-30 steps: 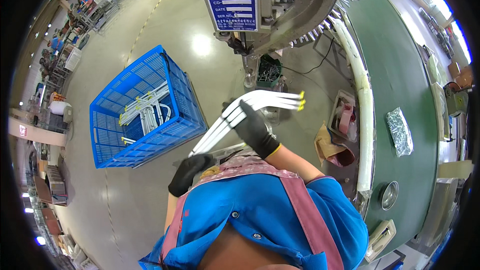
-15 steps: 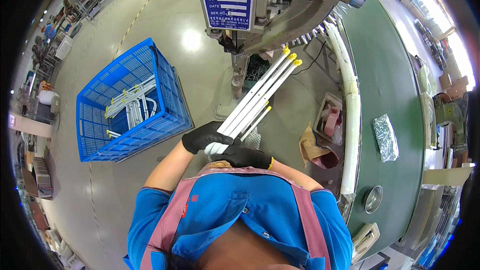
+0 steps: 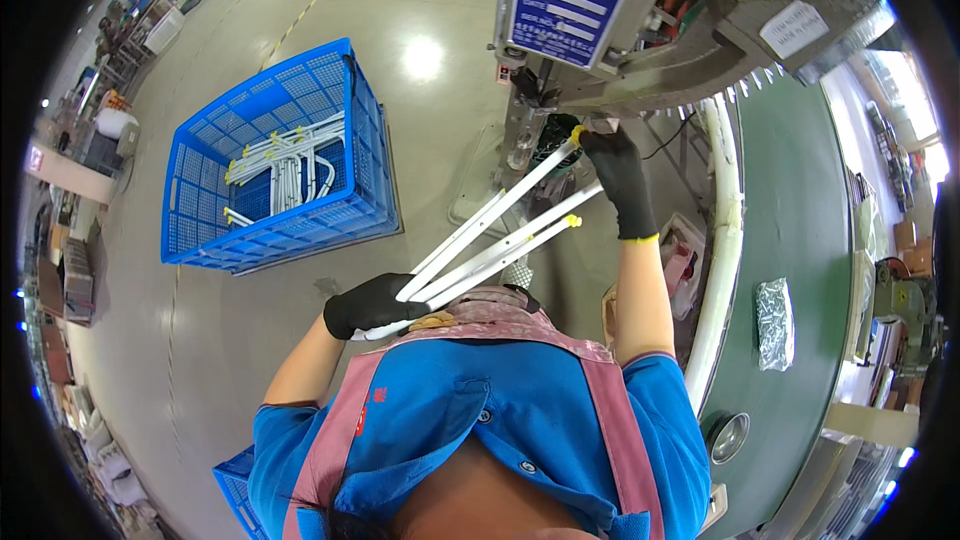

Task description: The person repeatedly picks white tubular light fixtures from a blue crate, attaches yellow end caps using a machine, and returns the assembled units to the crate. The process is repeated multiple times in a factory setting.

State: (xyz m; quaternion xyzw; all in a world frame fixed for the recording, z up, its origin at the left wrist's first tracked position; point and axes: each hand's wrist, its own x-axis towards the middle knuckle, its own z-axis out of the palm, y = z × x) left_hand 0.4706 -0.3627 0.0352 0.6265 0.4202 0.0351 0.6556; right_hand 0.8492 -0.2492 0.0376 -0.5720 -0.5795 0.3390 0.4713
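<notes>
My left hand (image 3: pixel 375 307), in a black glove, is closed round the lower ends of several white metal tubes (image 3: pixel 488 262) in front of my waist. They slant up and to the right, fanned a little apart, with yellow end caps on some. My right hand (image 3: pixel 616 168), in a black glove with a yellow cuff, grips the top of the tubes next to a yellow cap (image 3: pixel 577 136), right below the head of a grey machine (image 3: pixel 660 80). The far ends of some tubes are hidden behind the right hand.
At the left, a blue plastic crate (image 3: pixel 375 170) holds several bent white tubes with yellow caps. To the right runs a green-topped bench (image 3: pixel 800 270) carrying a silver packet (image 3: pixel 774 325) and a round metal dish (image 3: pixel 729 437). A white padded edge (image 3: pixel 722 220) borders the bench.
My right hand has gone from the tubes' lower ends up to their capped ends by the machine. The tubes have spread apart, and my left hand has moved slightly left and down.
</notes>
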